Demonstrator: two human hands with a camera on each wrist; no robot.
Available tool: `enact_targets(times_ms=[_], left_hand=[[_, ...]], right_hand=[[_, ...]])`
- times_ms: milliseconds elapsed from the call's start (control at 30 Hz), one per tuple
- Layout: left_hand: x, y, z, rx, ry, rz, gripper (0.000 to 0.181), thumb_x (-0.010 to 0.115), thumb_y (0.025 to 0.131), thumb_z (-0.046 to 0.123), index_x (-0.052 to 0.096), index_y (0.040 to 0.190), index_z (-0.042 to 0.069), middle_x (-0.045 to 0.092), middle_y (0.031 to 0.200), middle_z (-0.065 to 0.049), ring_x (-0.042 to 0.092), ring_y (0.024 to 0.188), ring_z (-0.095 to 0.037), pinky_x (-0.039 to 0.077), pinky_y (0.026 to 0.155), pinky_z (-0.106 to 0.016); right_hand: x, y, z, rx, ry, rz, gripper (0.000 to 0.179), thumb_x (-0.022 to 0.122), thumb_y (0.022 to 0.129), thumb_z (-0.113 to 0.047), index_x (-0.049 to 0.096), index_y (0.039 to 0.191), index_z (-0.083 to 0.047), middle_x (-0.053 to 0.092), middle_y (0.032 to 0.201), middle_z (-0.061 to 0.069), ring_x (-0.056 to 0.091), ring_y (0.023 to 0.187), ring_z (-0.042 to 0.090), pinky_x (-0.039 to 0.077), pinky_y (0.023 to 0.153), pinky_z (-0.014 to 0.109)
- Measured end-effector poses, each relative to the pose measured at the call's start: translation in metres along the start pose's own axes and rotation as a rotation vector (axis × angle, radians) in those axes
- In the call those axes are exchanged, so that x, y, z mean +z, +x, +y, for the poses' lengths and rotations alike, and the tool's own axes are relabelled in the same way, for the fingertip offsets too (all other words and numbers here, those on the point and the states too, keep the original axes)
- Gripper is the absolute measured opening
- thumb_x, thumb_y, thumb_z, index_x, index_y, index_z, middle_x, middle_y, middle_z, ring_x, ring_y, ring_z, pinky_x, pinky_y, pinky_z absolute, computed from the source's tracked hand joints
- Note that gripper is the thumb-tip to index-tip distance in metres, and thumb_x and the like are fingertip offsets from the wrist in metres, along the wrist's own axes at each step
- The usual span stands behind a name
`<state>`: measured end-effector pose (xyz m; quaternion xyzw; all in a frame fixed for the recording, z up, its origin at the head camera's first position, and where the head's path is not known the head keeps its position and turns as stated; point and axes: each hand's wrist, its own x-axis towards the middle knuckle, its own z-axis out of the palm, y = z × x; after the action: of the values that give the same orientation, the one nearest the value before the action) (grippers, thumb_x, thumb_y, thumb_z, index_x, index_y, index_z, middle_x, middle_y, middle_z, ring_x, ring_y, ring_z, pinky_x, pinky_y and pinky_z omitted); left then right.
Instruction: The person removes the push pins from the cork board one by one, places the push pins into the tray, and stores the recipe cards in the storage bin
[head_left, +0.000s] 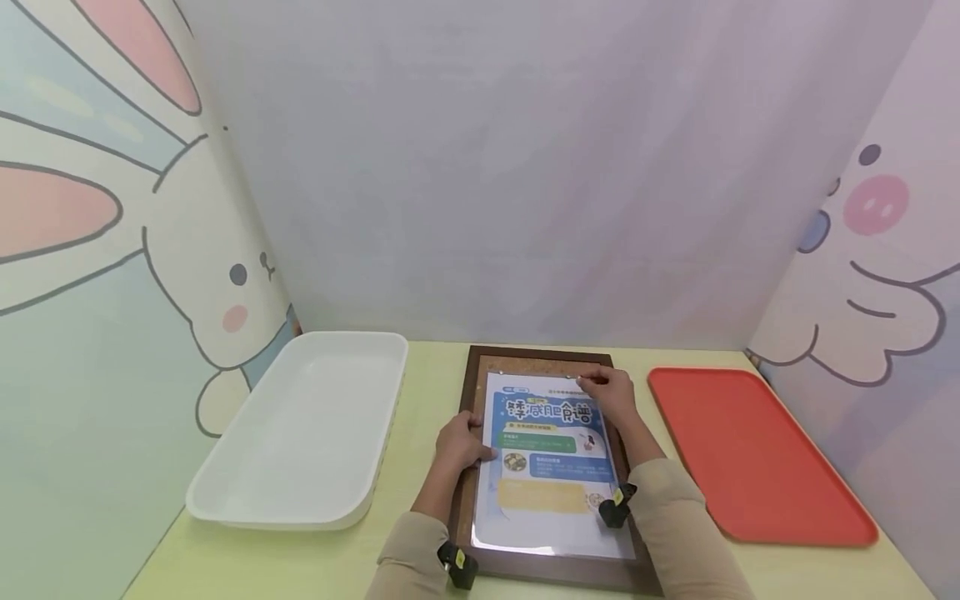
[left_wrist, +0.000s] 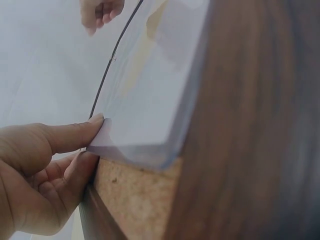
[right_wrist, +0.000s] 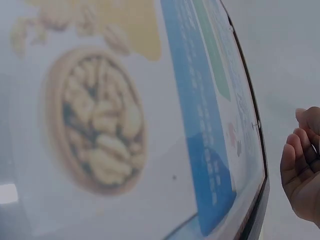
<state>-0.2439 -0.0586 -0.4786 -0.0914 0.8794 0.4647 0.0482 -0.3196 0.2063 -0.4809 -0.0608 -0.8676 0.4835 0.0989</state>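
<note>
A clear plastic sleeve (head_left: 555, 533) with a printed poster (head_left: 551, 408) inside lies on a cork board (head_left: 491, 365) in a dark wooden frame (head_left: 471, 375). My left hand (head_left: 461, 442) pinches the sleeve's left edge between thumb and finger, as the left wrist view shows. Near the sleeve's top edge, my right hand (head_left: 611, 396) has its fingers curled. In the right wrist view, that hand (right_wrist: 302, 165) appears raised off the board; whether something tiny sits between its fingertips is hidden. A small pin (right_wrist: 257, 125) shows at the top edge beside it.
A deep white tray (head_left: 397, 392) stands on the light yellow table (head_left: 427, 400) to the left. To the right lies a flat red tray (head_left: 757, 450). A pale curtain (head_left: 480, 167) hangs behind, with cartoon-printed panels at both sides.
</note>
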Motion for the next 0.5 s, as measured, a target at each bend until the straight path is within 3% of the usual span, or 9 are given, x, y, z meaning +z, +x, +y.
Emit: enact_targets(times_ms=[233,500], left_hand=[[0.000,-0.002,-0.001,0.004,0.006,-0.008,0.053,0.084,0.062,0.002,0.058,0.108,0.003,0.056,0.088,-0.013,0.055,0.066,-0.021,0.048,0.051,-0.028],[-0.002,-0.002,0.000,0.020,0.001,-0.011,0.053,0.084,0.063,0.003,0.057,0.108,0.002,0.056,0.089,-0.013,0.055,0.068,-0.022,0.048,0.051,-0.028]], right_hand=[[-0.021,-0.005,0.013,0.008,0.013,0.000,0.026,0.066,0.087,-0.018,0.066,0.103,0.002,0.061,0.094,0.017,0.054,0.079,0.025,0.047,0.059,0.027],[-0.051,-0.007,0.032,-0.080,0.057,0.013,0.023,0.065,0.087,-0.011,0.064,0.101,0.007,0.062,0.088,0.018,0.056,0.070,0.019,0.049,0.057,0.023]])
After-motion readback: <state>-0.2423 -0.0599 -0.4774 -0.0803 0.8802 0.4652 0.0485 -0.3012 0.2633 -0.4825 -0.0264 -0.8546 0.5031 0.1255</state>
